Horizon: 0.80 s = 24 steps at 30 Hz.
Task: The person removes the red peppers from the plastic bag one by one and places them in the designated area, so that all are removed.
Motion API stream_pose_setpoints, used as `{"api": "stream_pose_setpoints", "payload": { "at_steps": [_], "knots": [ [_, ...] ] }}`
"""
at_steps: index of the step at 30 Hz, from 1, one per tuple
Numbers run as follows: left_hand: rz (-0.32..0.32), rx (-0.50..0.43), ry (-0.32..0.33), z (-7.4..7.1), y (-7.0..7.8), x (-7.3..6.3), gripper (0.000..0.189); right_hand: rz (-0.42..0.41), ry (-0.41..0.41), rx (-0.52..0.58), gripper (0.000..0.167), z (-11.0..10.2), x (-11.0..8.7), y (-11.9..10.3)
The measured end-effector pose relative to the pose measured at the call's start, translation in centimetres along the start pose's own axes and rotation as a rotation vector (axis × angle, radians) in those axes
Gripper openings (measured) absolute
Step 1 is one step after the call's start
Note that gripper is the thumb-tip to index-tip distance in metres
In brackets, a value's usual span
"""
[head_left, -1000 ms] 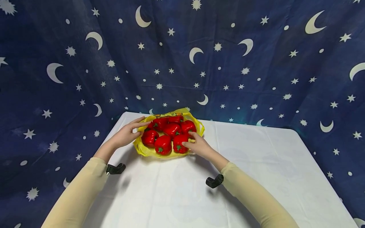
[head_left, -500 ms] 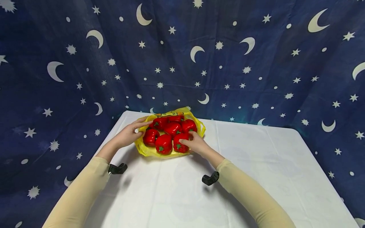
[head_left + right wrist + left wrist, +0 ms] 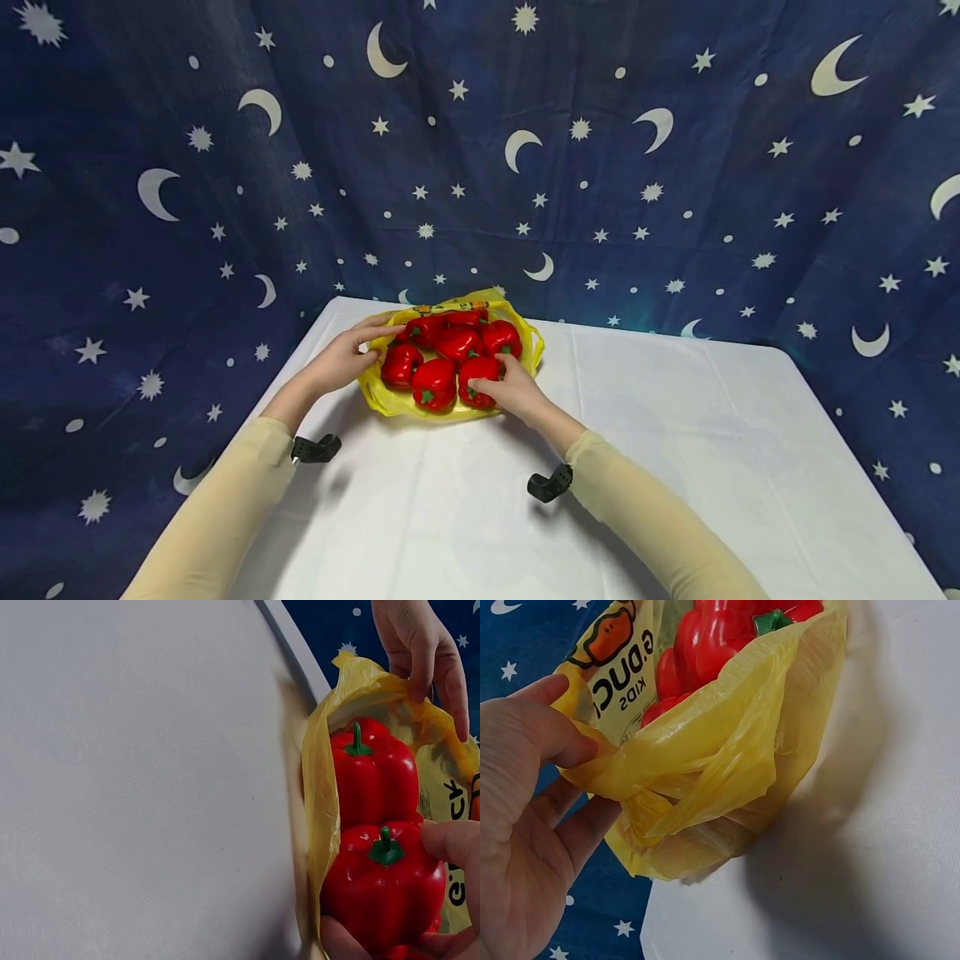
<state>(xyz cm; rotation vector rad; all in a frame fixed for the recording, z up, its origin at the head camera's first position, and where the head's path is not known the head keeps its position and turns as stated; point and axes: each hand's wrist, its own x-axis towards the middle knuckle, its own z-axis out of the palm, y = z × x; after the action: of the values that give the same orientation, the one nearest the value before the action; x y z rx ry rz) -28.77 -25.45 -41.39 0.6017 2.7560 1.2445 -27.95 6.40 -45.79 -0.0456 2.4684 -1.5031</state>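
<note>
A yellow plastic bag (image 3: 390, 406) lies spread wide on the table, with several red toy bell peppers (image 3: 433, 385) inside. At its left side, my left hand (image 3: 341, 358) holds the rim. The left wrist view shows the bag's edge (image 3: 697, 735) pinched between the fingers of that hand (image 3: 525, 802). On the right, my right hand (image 3: 519, 390) grips the front right bell pepper (image 3: 474, 386). Seen from the right wrist, fingers and thumb lie on either side of this bell pepper (image 3: 382, 892), whose green stem points up. Another bell pepper (image 3: 375, 776) sits beside it.
A white cloth covers the table (image 3: 675, 433), stretching to the right and front of the bag. Behind and left of it hangs a dark blue curtain (image 3: 585, 167) with moons and stars. Black bands with cameras (image 3: 551, 483) sit on both wrists.
My right hand has shifted slightly left, its thumb reaching farther across the front right bell pepper. The left hand has stayed at the bag's rim.
</note>
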Motion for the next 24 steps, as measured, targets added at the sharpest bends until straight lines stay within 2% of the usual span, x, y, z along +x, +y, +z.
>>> {"api": "stream_pose_setpoints", "payload": {
  "at_steps": [10,17,24],
  "knots": [
    [0.024,-0.036,0.016,-0.11,-0.1,0.21,0.052,0.003,0.028,0.015,0.085,0.02,-0.03,0.1],
    [0.032,-0.05,0.017,0.03,-0.06,0.12,0.053,-0.002,0.026,-0.007,0.088,0.31,0.23,0.26],
    [0.037,-0.064,0.026,0.06,-0.14,0.1,0.054,0.005,0.016,0.026,0.091,0.43,0.15,0.27]
  ]
}}
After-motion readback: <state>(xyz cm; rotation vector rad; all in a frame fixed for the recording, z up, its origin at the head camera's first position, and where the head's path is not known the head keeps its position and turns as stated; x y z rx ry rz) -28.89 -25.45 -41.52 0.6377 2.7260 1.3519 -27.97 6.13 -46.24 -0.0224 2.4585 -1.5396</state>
